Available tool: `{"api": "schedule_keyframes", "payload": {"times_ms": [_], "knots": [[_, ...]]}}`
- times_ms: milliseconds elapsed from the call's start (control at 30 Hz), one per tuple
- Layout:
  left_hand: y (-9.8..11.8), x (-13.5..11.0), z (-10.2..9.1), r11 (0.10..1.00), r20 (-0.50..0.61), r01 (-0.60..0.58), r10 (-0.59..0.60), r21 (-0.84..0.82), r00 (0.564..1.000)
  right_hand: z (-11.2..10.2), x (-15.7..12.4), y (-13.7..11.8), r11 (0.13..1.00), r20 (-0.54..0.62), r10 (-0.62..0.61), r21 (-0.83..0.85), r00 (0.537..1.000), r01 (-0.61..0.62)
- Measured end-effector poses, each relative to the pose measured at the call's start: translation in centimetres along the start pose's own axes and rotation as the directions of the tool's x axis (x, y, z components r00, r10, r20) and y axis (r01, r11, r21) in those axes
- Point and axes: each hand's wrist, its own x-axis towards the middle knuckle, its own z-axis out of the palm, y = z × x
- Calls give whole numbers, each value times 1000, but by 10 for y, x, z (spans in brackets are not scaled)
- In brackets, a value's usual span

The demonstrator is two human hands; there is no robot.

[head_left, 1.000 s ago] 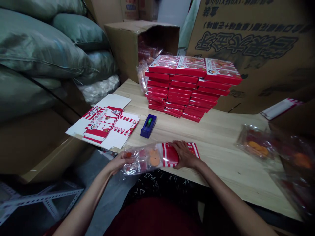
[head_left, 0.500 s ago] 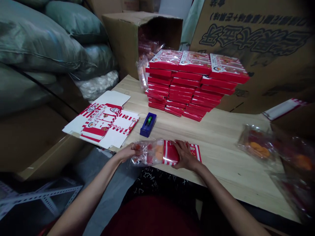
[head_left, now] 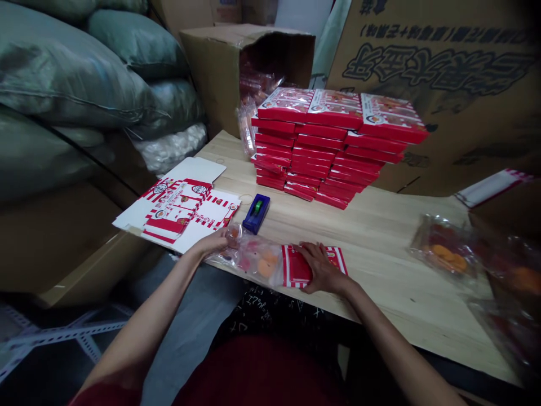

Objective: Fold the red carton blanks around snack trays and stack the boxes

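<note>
My left hand [head_left: 213, 243] grips the near end of a clear plastic bag of orange and red sweets [head_left: 256, 260], which lies on the wooden table [head_left: 393, 254]. The bag's far end meets a red-and-white striped carton [head_left: 306, 266], and my right hand [head_left: 322, 269] presses down on that carton with spread fingers. I cannot tell whether the bag goes inside the carton. Just beyond my left hand stands a blue tape dispenser [head_left: 256, 213] with green tape.
A tall stack of red boxes [head_left: 321, 148] stands at the table's back. Flat unfolded cartons [head_left: 177, 210] lie at the left edge. More bagged sweets [head_left: 443, 251] lie to the right. Large cardboard boxes and grey-green sacks [head_left: 84, 67] crowd the back and left.
My left hand has shifted away from me and left, drawing the bag out flatter toward the tape dispenser. My right hand stays on the carton. The view has tilted slightly.
</note>
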Motion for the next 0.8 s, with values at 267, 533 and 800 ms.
{"api": "schedule_keyframes", "payload": {"times_ms": [267,533,800], "knots": [[-23,1,32,996,-138,-49,39,-71,990,3,-8,2,1000,-19,30,6,999,-30],[-42,-2,98,984,-129,-56,35,-166,991,20,-8,-14,999,-89,38,6,995,-38],[-40,-18,111,983,-212,-95,60,-159,976,16,-18,-19,998,-185,51,56,981,-41]]}}
